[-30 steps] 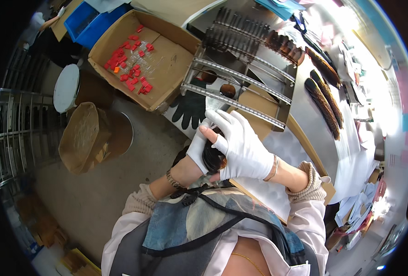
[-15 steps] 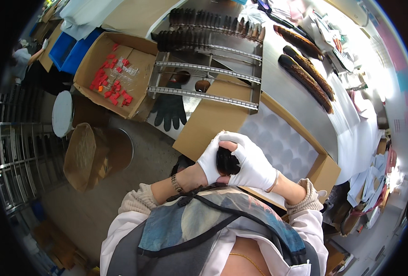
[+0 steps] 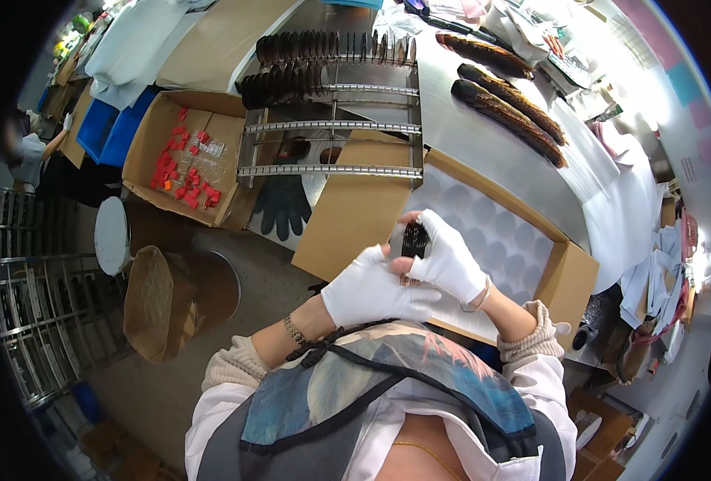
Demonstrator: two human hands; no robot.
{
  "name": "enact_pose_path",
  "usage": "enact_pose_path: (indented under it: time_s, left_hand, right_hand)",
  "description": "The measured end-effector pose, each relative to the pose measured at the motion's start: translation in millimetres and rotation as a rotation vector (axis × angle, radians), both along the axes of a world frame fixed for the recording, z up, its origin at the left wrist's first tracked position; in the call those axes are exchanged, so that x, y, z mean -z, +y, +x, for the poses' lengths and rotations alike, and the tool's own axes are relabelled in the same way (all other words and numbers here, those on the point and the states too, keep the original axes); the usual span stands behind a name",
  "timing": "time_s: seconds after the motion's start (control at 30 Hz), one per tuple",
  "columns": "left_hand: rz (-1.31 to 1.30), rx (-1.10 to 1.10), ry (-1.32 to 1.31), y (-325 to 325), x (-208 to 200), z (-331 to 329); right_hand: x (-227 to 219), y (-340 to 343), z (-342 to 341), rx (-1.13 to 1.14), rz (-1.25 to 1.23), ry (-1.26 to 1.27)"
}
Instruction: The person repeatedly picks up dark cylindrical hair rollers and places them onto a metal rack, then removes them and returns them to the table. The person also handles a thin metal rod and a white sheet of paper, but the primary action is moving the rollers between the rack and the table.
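My right hand (image 3: pixel 452 260), in a white glove with bare fingertips, grips a small dark stack (image 3: pixel 414 240) of thin glossy pieces between thumb and fingers. Its exact kind cannot be made out. My left hand (image 3: pixel 375 290), gloved alike, lies just below and to the left, with its fingers stretched out under the right hand and its thumb raised beside the stack. Both hands are over the near side of an open cardboard box (image 3: pixel 568 284), whose white insert (image 3: pixel 484 228) has rows of round hollows.
Beyond the hands, a metal rack (image 3: pixel 331 171) carries rows of dark flat pieces (image 3: pixel 291 50). A dark glove (image 3: pixel 282 204) lies under it. A carton (image 3: pixel 143 172) with red pieces stands left. Long brown-black stacks (image 3: pixel 508 120) lie on the metal table (image 3: pixel 452 132).
The hands have moved apart from a two-handed clasp. The dark stack now sits in the right hand, slightly farther right and up, while the left hand has opened below it.
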State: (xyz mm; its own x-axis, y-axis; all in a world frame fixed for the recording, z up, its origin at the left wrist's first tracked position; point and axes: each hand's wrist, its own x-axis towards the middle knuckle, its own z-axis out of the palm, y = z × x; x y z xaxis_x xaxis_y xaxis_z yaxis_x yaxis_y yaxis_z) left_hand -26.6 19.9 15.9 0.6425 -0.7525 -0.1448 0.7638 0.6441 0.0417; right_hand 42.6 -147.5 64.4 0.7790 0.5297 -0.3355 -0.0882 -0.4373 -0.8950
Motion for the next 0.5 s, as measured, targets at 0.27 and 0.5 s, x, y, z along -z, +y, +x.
enact_pose_path:
  time_s: [0.27, 0.5]
  left_hand:
    - [0.167, 0.104, -0.278, 17, -10, 16]
    - [0.516, 0.100, -0.262, 10, -23, 20]
  right_hand:
    - [-21, 6, 16, -0.152, 0.062, -0.631]
    - [-25, 9, 15, -0.194, 0.150, -0.541]
